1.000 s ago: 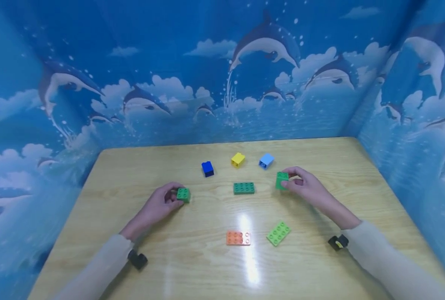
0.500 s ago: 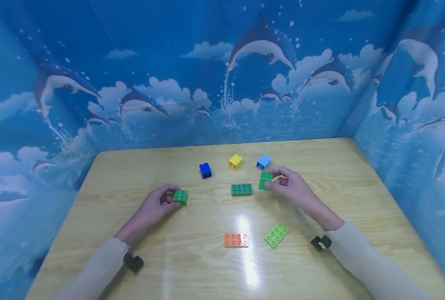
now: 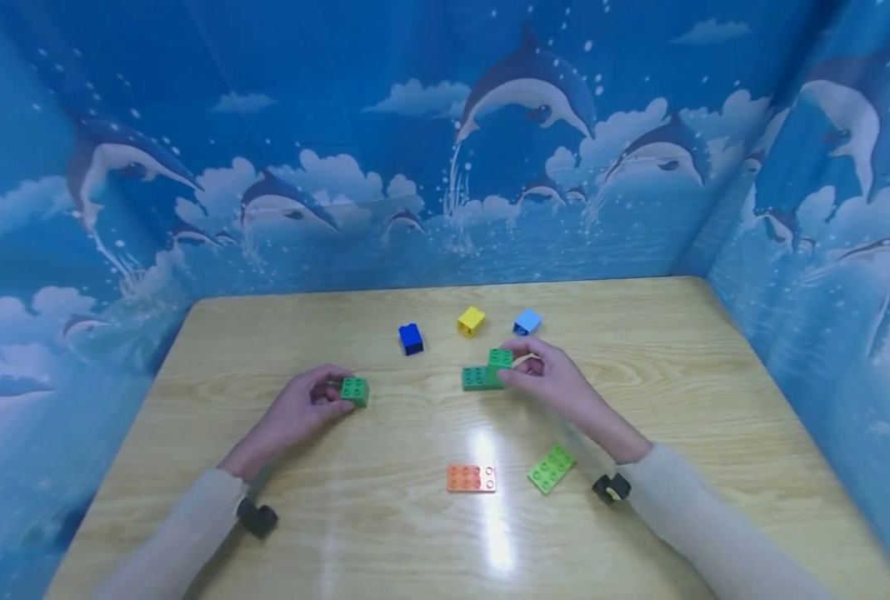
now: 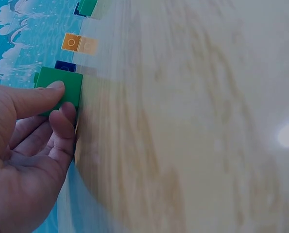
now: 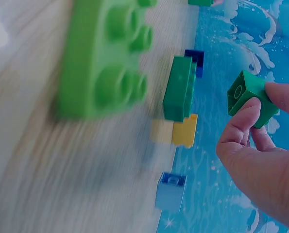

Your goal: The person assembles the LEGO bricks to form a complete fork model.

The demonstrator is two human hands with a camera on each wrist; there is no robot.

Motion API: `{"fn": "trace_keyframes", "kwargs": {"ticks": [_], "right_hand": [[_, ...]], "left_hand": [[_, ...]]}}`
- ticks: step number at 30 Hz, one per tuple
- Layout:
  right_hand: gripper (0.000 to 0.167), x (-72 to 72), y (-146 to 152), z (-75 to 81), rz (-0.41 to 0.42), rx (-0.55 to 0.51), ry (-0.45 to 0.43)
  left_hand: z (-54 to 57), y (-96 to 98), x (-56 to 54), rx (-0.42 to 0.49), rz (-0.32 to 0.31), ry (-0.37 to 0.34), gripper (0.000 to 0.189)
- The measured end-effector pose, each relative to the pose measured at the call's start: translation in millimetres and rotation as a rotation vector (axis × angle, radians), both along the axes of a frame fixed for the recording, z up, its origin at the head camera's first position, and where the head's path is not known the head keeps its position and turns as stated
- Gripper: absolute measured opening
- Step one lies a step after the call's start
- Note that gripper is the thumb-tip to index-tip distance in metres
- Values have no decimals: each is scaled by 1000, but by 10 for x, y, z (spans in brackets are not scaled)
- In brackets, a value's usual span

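Note:
My left hand [image 3: 306, 408] pinches a green square building brick [image 3: 354, 392] between thumb and fingers; in the left wrist view the brick [image 4: 69, 87] has its studs facing left. With thumb and fingertips, my right hand [image 3: 550, 382] grips a second green square brick [image 3: 500, 361]. That brick overlaps the right end of a longer dark green brick [image 3: 475, 379] in the head view. From the right wrist, the held brick [image 5: 256, 94] shows its hollow underside and hangs apart from the long brick [image 5: 177, 92].
Dark blue [image 3: 411, 339], yellow [image 3: 471, 322] and light blue bricks [image 3: 527, 322] lie toward the table's back. Nearer are a flat orange brick [image 3: 462, 478] and a lime green one [image 3: 552, 468]. A dolphin-print curtain [image 3: 445, 167] hangs behind the wooden table [image 3: 385, 533].
My right hand has carried its green brick leftward, from right of the dark green brick to over its right end. The left hand keeps its brick almost in place.

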State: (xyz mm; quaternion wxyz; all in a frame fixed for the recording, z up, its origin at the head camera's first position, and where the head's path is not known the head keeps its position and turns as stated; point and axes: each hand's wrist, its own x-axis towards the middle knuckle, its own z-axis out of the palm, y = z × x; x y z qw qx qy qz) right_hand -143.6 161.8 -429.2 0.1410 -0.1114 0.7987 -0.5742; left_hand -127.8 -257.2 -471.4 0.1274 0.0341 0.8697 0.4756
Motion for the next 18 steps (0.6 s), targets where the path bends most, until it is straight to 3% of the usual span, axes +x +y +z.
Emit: {"fn": "trace_keyframes", "kwargs": {"ticks": [8,18], "right_hand": [[46,-14,-269,41,26,-21,7],[47,-11,-626,48,68,-54,-26]], "left_hand": [[20,18,-27,4,-7,12,41],[10,-17,-5,80,-31,-2,42]]}}
